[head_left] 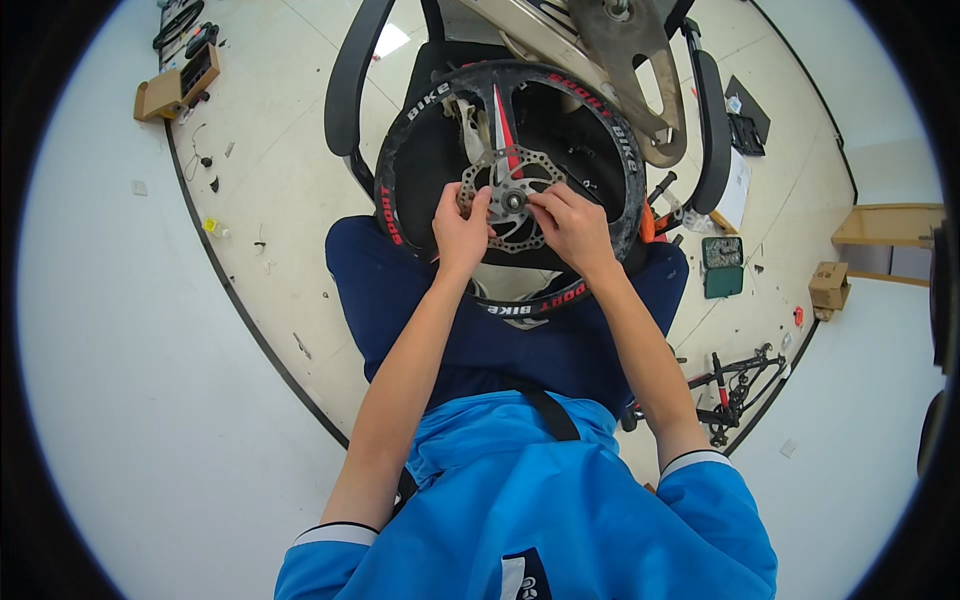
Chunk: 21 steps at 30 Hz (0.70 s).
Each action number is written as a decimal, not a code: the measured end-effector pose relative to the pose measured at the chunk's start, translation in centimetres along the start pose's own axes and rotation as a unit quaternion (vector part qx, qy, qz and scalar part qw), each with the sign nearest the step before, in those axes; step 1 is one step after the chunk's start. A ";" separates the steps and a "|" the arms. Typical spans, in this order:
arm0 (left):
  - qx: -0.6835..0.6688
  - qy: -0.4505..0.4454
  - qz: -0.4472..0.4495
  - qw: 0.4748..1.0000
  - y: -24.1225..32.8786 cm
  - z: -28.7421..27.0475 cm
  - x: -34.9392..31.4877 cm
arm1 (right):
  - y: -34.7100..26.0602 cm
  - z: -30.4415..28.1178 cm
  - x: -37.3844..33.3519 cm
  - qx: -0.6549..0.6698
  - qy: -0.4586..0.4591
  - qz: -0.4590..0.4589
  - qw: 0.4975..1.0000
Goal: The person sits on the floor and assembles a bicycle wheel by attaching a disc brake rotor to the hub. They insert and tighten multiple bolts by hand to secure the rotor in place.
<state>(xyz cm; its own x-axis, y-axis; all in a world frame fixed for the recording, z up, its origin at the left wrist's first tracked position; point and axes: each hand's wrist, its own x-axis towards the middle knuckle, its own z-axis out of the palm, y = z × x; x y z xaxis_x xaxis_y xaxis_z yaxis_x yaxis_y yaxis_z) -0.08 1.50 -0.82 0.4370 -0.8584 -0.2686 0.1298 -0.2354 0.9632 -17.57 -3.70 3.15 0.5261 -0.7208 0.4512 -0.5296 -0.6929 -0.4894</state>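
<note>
A black bicycle wheel (628, 185) with broad spokes, one red and white, leans across my lap and a black chair. At its centre sits a silver brake rotor (546, 166) full of holes, around the hub axle (513, 201). My left hand (462, 232) is closed on the rotor's left edge, thumb on top. Just right of the axle, my right hand (577, 230) has its thumb and forefinger pinched together. Whatever lies between those fingertips is too small to make out.
Black armrests (352, 80) flank the wheel. A worn bicycle frame (640, 60) rests on the chair's far right. On the floor at right are a green case (722, 268) of small parts and a black bike frame (735, 395). An opened cardboard box (180, 88) stands far left.
</note>
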 end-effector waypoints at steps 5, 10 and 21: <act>0.004 -0.002 0.001 1.000 -0.1 -0.1 0.2 | -0.2 -0.1 0.2 -0.013 -0.023 0.017 1.000; -0.002 -0.002 -0.001 1.000 -0.1 -0.1 0.1 | -0.4 -0.2 0.4 -0.004 -0.014 0.007 1.000; -0.026 0.012 0.000 1.000 -0.2 0.3 -0.5 | -0.1 -0.6 0.5 0.020 -0.052 0.020 0.998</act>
<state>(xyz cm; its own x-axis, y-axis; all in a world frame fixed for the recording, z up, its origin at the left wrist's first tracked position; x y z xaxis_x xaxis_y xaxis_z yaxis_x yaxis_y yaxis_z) -0.54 1.85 -0.91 0.4578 -0.8473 -0.2692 0.1763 -0.2103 0.9616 -17.67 -4.02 3.88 0.5731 -0.7404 0.3513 -0.5251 -0.6609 -0.5363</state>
